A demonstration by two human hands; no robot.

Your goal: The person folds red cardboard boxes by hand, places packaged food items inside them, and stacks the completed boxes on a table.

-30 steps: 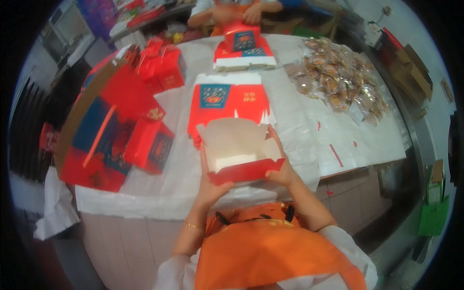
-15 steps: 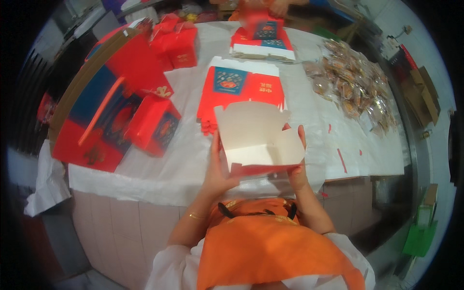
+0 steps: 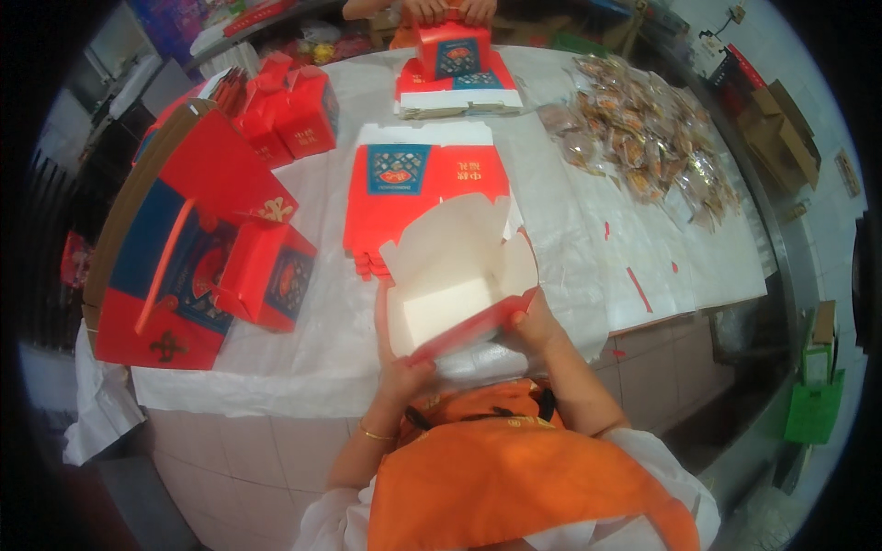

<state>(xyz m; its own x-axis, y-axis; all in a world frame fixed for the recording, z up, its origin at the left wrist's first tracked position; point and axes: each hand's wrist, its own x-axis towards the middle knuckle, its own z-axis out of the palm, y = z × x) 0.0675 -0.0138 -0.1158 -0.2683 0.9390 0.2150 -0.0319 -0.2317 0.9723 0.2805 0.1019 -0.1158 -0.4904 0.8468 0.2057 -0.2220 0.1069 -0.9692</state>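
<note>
Between my hands is an opened carton [image 3: 450, 308], red outside and white inside, with its flaps up and nothing in it. My left hand [image 3: 397, 367] grips its left side, thumb at the lower front corner; the other fingers are partly hidden behind the wall. On the right side, my right hand [image 3: 537, 326] holds the wall with its thumb near the front corner. Just beyond the carton lies a stack of flat red cartons [image 3: 427, 179] with a blue patterned panel on top.
At left stand a large red and blue gift box [image 3: 175, 248] with an orange handle and a small folded red box [image 3: 266, 275]. More red boxes [image 3: 289, 115] sit behind. Wrapped pastries [image 3: 643, 138] are heaped at right. Across the table, a person's hands [image 3: 450, 11] hold another red box [image 3: 453, 53].
The carton has turned in my hands, its right side swinging outward, and moved slightly left in view. The whole view has shifted. The other person's hands now show on their box.
</note>
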